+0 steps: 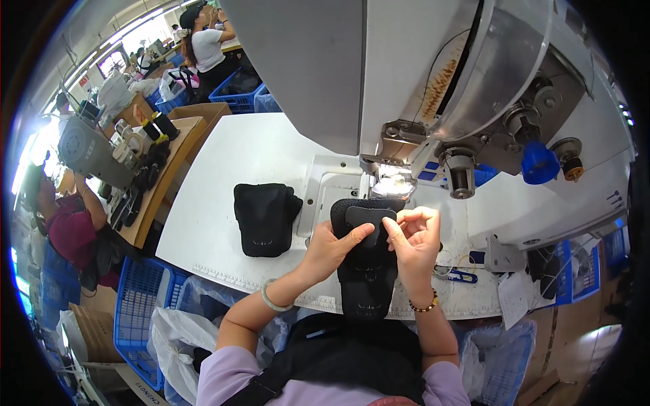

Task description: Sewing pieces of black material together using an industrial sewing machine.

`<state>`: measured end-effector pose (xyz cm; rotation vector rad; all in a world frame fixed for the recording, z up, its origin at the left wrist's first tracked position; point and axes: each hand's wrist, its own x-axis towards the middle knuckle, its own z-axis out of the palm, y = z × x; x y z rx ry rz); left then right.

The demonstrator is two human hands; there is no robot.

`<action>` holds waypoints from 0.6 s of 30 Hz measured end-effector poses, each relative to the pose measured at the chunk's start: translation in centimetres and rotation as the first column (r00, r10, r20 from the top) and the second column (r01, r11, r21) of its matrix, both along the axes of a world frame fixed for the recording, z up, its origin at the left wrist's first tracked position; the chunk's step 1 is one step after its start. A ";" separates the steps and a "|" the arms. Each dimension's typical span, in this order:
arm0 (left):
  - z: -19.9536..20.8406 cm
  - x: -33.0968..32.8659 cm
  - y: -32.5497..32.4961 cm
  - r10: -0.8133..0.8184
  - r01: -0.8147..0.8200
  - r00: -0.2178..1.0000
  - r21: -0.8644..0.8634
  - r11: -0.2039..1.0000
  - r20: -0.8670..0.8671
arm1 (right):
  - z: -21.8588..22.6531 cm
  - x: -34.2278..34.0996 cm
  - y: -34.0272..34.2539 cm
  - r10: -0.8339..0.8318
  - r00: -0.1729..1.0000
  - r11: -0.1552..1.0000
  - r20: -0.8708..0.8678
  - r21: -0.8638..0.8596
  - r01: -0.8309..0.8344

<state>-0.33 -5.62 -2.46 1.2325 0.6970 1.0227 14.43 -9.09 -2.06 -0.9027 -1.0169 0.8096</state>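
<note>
A long black fabric piece lies on the white sewing table in front of me, its near end reaching the table's front edge. On its far part sits a smaller smooth black patch with rounded corners. My left hand grips the left side, thumb pressed on the patch. My right hand pinches the patch's right edge between thumb and fingers. Just beyond my hands is the lit needle area of the sewing machine; the needle itself cannot be made out. A stack of black fabric pieces rests to the left.
Blue-handled thread snips lie on the right of the table. Blue baskets with plastic bags stand below on both sides. Another machine and thread cones are at the left, where a person in a maroon top sits.
</note>
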 end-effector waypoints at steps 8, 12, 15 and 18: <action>-0.3 -0.2 0.5 -0.007 0.007 1.000 -0.006 1.000 -0.009 | 0.0 -0.1 0.4 0.007 0.999 0.999 -0.037 -0.044 -0.009; -0.5 -0.3 0.8 -0.010 0.011 0.999 -0.044 0.999 0.037 | 0.0 -0.1 0.5 0.016 1.000 0.999 -0.021 -0.041 -0.017; -0.4 -0.5 1.0 -0.024 0.024 1.000 -0.047 0.999 0.012 | 0.3 0.0 0.4 0.013 1.000 0.999 0.001 -0.030 -0.013; -0.2 -0.6 1.1 -0.050 0.050 0.999 -0.038 0.998 0.018 | 0.5 0.0 0.4 0.007 1.000 0.999 0.026 -0.050 -0.006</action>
